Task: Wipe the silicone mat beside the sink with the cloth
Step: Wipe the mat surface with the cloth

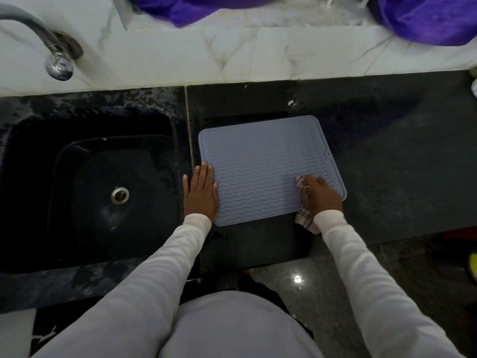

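— 2 hands on the job; what are the fingers doing?
— On the left hand (pixel 200 195) they lie flat, straight and close together, pressed on the near-left edge of the silicone mat (pixel 260 164). On the right hand (pixel 321 193) they are curled tight around a bunched checked cloth (pixel 305 220), which sits on the mat's near-right corner, one end trailing off toward the near edge.
— And the mat itself?
— Grey-blue, ribbed with wavy lines, flat on the dark counter (pixel 387 164), just right of the black sink (pixel 103 189).
— Anything farther out?
— White sleeves (pixel 361 267) run back from both wrists. At the far left a metal tap (pixel 55 60) rises from the white marble ledge (pixel 206 55), and purple fabric (pixel 426 19) lies along the far side.
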Demonstrator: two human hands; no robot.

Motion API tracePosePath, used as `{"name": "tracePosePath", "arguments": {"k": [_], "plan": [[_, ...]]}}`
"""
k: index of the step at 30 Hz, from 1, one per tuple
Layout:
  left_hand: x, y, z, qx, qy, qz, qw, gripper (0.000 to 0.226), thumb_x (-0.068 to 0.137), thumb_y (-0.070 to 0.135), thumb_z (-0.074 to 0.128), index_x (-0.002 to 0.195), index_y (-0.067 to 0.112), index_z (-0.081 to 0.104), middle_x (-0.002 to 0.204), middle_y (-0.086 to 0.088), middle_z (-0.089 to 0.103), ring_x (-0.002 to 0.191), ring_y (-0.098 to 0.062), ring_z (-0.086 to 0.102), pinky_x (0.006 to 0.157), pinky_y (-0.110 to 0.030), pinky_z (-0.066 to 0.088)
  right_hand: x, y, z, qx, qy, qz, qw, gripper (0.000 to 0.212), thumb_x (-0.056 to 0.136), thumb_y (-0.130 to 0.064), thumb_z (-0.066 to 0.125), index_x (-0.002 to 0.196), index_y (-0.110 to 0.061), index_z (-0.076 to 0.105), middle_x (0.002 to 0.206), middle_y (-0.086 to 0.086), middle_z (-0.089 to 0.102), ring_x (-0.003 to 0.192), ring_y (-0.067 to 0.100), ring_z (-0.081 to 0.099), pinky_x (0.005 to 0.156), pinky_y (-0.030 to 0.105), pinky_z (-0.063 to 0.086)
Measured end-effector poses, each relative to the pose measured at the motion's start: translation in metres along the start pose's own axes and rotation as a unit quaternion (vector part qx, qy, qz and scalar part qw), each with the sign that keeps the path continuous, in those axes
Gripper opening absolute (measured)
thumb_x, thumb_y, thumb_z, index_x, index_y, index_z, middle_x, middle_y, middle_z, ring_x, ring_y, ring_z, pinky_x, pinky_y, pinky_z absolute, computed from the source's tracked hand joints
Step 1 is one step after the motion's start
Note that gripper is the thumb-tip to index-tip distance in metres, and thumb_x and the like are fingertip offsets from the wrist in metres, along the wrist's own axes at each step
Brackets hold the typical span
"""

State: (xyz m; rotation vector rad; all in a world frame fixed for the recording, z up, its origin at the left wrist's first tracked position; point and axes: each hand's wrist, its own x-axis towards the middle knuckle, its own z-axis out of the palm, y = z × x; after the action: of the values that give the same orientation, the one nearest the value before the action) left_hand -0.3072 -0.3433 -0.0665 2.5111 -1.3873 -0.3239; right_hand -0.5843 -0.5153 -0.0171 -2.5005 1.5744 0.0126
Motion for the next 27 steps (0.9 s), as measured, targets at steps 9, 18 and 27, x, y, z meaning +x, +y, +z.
{"name": "tracePosePath", "arguments": {"k": [9, 18, 27], "plan": [[0.0, 0.001, 0.001, 0.011, 0.006, -0.003, 1.0, 0.054, 0.105, 0.032, 0.019, 0.156, 0.018, 0.008, 0.163, 0.0, 0.003, 0.15, -0.018, 0.0, 0.121, -0.046, -0.005, 0.035, 0.088, -0.025, -0.029, -0.004, 0.153, 0.988, 0.028, 0.092, -0.039, 0.048, 0.109, -0.018, 0.049, 0.102, 0.021, 0.062, 0.086, 0.043, 0.062, 0.073, 0.046, 0.051], [0.001, 0.002, 0.004, 0.003, 0.002, -0.002, 1.0, 0.053, 0.105, 0.032, 0.019, 0.156, 0.019, 0.009, 0.163, 0.0, 0.004, 0.15, -0.019, 0.0, 0.121, -0.046, -0.005, 0.033, 0.075, -0.025, 0.013, 0.009, 0.194, 0.981, 0.029, 0.093, -0.036, 0.047, 0.111, -0.013, 0.047, 0.108, 0.023, 0.058, 0.092, 0.046, 0.06, 0.075, 0.047, 0.046], [0.002, -0.001, -0.002, 0.016, -0.003, 0.015, 1.0, 0.054, 0.105, 0.032, 0.021, 0.155, 0.018, 0.01, 0.163, 0.0, 0.005, 0.15, -0.018, 0.002, 0.121, -0.044, -0.004, 0.009, -0.034, -0.034, 0.132, 0.088, 0.061, 0.985, 0.019, 0.088, -0.035, 0.056, 0.105, -0.026, 0.058, 0.107, 0.011, 0.058, 0.086, 0.036, 0.062, 0.073, 0.041, 0.052]]}}
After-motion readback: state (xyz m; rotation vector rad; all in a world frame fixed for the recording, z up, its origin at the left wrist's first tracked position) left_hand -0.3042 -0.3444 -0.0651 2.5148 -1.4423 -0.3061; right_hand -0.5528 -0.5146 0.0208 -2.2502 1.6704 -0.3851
